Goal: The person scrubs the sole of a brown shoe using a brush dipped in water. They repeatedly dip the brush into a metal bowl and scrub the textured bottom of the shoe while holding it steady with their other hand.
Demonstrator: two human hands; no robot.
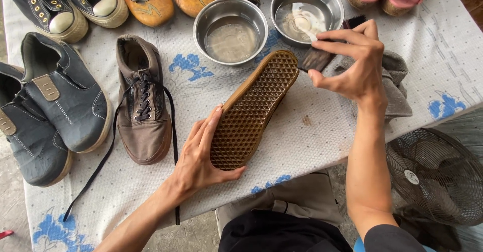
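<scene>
From my feed I see two bare forearms, no watch, ring or bracelet on either. The left hand (198, 156) and right hand (354, 66) are ungloved, the fingers (339, 33) slim with short, plain nails. At the right upper arm a dark sleeve edge shows near the frame's bottom, with a sliver of blue beside it. Below, I make out a black top and khaki-grey trousers across the lap.
</scene>
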